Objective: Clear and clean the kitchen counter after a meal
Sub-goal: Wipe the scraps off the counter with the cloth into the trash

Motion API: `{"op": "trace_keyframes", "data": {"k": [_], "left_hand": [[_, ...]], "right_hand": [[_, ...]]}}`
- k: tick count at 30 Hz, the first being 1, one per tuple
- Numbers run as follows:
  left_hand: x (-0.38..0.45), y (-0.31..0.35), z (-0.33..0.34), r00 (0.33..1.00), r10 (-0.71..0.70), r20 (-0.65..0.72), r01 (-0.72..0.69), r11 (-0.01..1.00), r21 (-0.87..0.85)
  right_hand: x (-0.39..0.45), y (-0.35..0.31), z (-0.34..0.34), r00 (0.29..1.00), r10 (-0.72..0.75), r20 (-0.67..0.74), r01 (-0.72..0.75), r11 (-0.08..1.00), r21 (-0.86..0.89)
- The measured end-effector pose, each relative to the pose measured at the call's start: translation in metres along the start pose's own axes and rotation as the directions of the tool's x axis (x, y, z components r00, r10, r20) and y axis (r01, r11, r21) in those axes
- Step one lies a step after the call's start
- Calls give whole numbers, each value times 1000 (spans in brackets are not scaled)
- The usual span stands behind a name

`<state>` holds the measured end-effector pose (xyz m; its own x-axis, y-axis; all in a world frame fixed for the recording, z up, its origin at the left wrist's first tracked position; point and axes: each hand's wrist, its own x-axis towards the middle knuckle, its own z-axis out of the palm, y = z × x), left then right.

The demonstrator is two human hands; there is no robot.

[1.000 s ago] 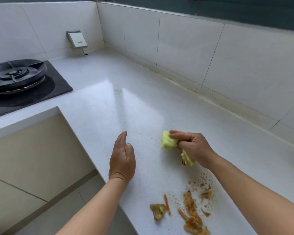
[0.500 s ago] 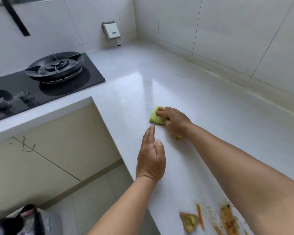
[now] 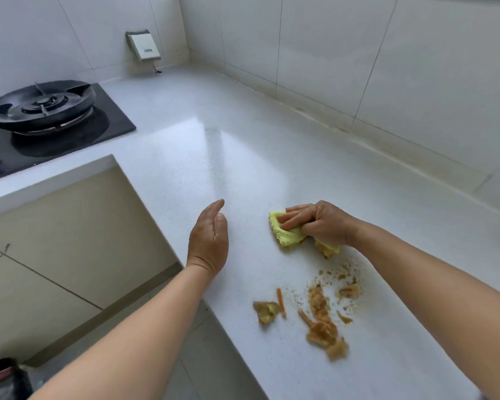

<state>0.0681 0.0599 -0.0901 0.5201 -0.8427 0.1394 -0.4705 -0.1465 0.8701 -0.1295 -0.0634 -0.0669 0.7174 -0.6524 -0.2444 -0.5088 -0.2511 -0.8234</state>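
Since the earlier frame, the yellow cloth (image 3: 289, 235) is being drawn back toward the food scraps (image 3: 321, 319) at lower right. It is being gripped by the right hand (image 3: 318, 223); the left hand (image 3: 210, 243) is being held flat and empty at the counter (image 3: 243, 157) edge. Scraps are best swept toward that edge with firm pressure.

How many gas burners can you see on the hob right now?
1. The gas burner sits on the black hob at the far left of the counter. The hob runs off the left edge of the picture, so more burners may be hidden.
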Motion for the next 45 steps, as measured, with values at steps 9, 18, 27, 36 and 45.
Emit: {"op": "trace_keyframes", "data": {"k": [9, 18, 27, 36, 45], "left_hand": [[-60, -12, -10, 999, 49, 22, -48, 999, -22], [-122, -10, 5, 983, -127, -136, 70, 927, -367], [-134, -6, 29, 937, -166, -306, -16, 859, -512], [-138, -7, 38, 905, -192, -379, -67, 816, -574], [-124, -9, 30, 814, -434, -388, -22, 643, -766]], "right_hand": [[-118, 36, 7, 934, 135, -330, -140, 990, 10], [-165, 21, 79, 710, 256, -656, -393, 917, -69], [-123, -13, 132, 449, 412, -793, -614, 787, 61], [-74, -36, 140, 575, 305, -759, -515, 856, -46], [-51, -56, 155, 797, 47, -602, -209, 957, -202]]}}
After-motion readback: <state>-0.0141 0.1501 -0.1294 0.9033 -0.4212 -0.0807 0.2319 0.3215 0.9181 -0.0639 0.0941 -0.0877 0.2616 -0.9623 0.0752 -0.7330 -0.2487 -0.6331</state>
